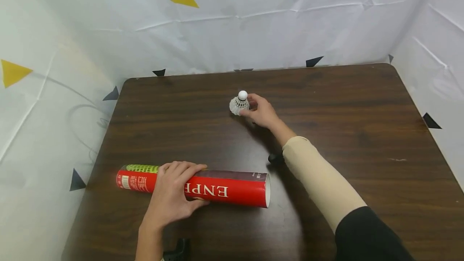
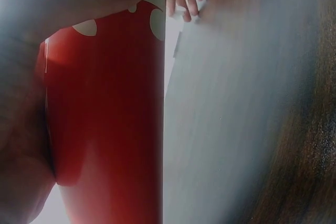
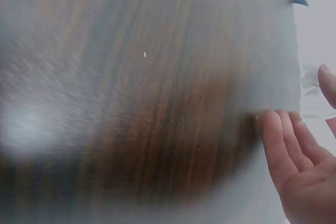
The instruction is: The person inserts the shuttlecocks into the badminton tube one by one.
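Observation:
A white feather shuttlecock [image 1: 237, 107] stands cork up on the table toward the back. My right hand [image 1: 262, 112] is at its right side, the thumb in front of the feather skirt and the index finger by the cork. In the right wrist view the fingers [image 3: 287, 139] are nearly straight, with white feathers showing beside the thumb. My left hand [image 1: 176, 190] grips a red shuttlecock tube [image 1: 235, 190] around its middle, fingers over the top and thumb along the near side. The tube lies sideways, its round white-rimmed end facing right.
The dark wood-grain table [image 1: 344, 132] has white sheeting [image 1: 235, 39] behind it and at both sides, with yellow and black triangles on it. A small black device [image 1: 275, 159] shows beneath the right forearm, and another black device [image 1: 177, 251] by the left wrist.

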The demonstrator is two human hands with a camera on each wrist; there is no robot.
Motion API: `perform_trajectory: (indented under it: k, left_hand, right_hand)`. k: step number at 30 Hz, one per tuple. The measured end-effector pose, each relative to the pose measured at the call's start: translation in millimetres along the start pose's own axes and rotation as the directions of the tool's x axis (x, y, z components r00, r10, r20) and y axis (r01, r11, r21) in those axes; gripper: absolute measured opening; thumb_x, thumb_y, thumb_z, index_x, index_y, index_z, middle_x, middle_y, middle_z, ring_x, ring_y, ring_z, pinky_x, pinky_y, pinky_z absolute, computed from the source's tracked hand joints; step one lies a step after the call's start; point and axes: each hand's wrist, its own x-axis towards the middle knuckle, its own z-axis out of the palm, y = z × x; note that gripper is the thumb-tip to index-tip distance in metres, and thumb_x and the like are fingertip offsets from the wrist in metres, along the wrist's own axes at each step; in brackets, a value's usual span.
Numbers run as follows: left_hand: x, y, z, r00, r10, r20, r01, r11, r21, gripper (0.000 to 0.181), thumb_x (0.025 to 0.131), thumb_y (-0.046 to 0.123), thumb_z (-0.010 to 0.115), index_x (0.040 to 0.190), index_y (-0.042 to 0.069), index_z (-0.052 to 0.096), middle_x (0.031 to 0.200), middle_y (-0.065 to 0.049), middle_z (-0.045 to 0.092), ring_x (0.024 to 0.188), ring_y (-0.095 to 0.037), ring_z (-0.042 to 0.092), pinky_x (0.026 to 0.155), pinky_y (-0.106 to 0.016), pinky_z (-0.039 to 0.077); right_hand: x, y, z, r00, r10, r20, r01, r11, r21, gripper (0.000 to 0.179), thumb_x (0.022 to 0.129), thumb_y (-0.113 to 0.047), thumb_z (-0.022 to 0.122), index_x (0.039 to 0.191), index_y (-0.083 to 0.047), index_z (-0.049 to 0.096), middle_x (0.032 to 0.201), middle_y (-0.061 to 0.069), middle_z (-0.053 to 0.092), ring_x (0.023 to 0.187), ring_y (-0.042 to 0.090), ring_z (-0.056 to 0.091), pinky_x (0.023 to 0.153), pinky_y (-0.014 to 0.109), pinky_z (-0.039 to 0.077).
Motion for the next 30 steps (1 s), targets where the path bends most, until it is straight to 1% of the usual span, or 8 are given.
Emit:
perform_trajectory:
  k: [3, 8, 13, 16, 20, 24, 26, 30]
  left_hand:
    - [0.7, -0.4, -0.8, 1.000, 0.001, -0.001, -0.001, 1.000, 0.005, 0.083, 0.056, 0.047, 0.092, 0.130, 0.029, 0.059, 0.117, 0.010, 0.062, 0.107, -0.014, 0.054, 0.096, -0.053, 0.034]
    - [1.1, -1.2, -1.9, 1.000, 0.003, 0.002, -0.003, 1.000, 0.007, 0.084, 0.056, 0.046, 0.092, 0.131, 0.029, 0.059, 0.117, 0.009, 0.062, 0.108, -0.015, 0.054, 0.096, -0.054, 0.034]
    - [1.5, -1.4, -1.9, 1.000, 0.003, -0.001, -0.003, 1.000, 0.000, 0.084, 0.056, 0.046, 0.092, 0.131, 0.029, 0.059, 0.118, 0.009, 0.062, 0.108, -0.014, 0.054, 0.096, -0.053, 0.034]
    - [1.8, -1.8, -2.5, 1.000, 0.004, 0.001, -0.004, 1.000, -0.002, 0.084, 0.056, 0.045, 0.093, 0.131, 0.028, 0.059, 0.118, 0.009, 0.062, 0.108, -0.014, 0.054, 0.096, -0.054, 0.034]
    - [1.6, -2.7, -4.3, 1.000, 0.002, 0.003, -0.002, 1.000, 0.001, 0.084, 0.056, 0.046, 0.092, 0.131, 0.029, 0.058, 0.118, 0.009, 0.062, 0.108, -0.014, 0.054, 0.096, -0.053, 0.034]
    - [0.6, -3.6, -5.9, 1.000, -0.007, 0.004, 0.007, 1.000, 0.008, 0.083, 0.056, 0.046, 0.092, 0.131, 0.030, 0.058, 0.119, 0.010, 0.062, 0.107, -0.013, 0.054, 0.095, -0.053, 0.034]
    - [0.1, -3.8, -6.7, 1.000, -0.011, 0.003, 0.011, 1.000, 0.009, 0.083, 0.056, 0.046, 0.092, 0.130, 0.030, 0.058, 0.119, 0.010, 0.062, 0.107, -0.013, 0.054, 0.095, -0.052, 0.034]
    - [0.1, -4.2, -7.7, 1.000, -0.014, -0.001, 0.014, 1.000, 0.006, 0.083, 0.057, 0.045, 0.092, 0.131, 0.029, 0.059, 0.119, 0.009, 0.062, 0.108, -0.013, 0.053, 0.095, -0.052, 0.034]
  right_hand:
    - [-9.9, 1.4, -4.7, 1.000, 0.014, 0.001, -0.014, 0.976, 0.218, 0.055, 0.088, -0.009, 0.074, 0.137, -0.004, 0.049, 0.122, 0.022, 0.058, 0.096, 0.036, 0.065, 0.079, 0.049, 0.055]
    - [-32.2, 8.8, -12.6, 0.999, 0.049, -0.008, -0.039, 0.875, 0.482, 0.057, 0.088, 0.000, 0.071, 0.140, 0.000, 0.046, 0.114, 0.020, 0.057, 0.093, 0.026, 0.065, 0.082, 0.045, 0.056]
    - [-59.0, 18.2, -20.8, 0.994, 0.083, -0.068, -0.022, 0.778, 0.627, 0.053, 0.088, 0.005, 0.069, 0.137, 0.003, 0.049, 0.112, 0.016, 0.060, 0.089, 0.020, 0.066, 0.075, 0.037, 0.058]
    - [-78.2, 22.9, -25.1, 0.986, 0.104, -0.127, 0.010, 0.736, 0.677, 0.053, 0.086, 0.007, 0.070, 0.135, 0.006, 0.051, 0.112, 0.012, 0.064, 0.090, 0.019, 0.066, 0.073, 0.034, 0.058]
    - [-104.9, 22.1, -29.0, 0.956, 0.114, -0.271, 0.125, 0.677, 0.726, 0.047, 0.085, 0.007, 0.070, 0.130, 0.009, 0.055, 0.105, 0.006, 0.069, 0.089, 0.017, 0.065, 0.071, 0.030, 0.057]
    - [-131.0, 12.0, -32.4, 0.898, 0.098, -0.428, 0.287, 0.607, 0.741, 0.039, 0.085, 0.012, 0.067, 0.123, 0.007, 0.061, 0.100, 0.007, 0.072, 0.088, 0.018, 0.066, 0.068, 0.027, 0.057]
    - [-144.3, 6.0, -34.9, 0.867, 0.070, -0.493, 0.354, 0.611, 0.708, 0.037, 0.084, 0.015, 0.067, 0.120, 0.007, 0.064, 0.098, 0.009, 0.072, 0.085, 0.018, 0.067, 0.066, 0.027, 0.057]
    - [-173.1, -4.7, -41.0, 0.801, -0.013, -0.599, 0.443, 0.686, 0.577, 0.035, 0.080, 0.020, 0.068, 0.114, 0.012, 0.065, 0.088, 0.008, 0.073, 0.076, 0.014, 0.068, 0.066, 0.024, 0.056]
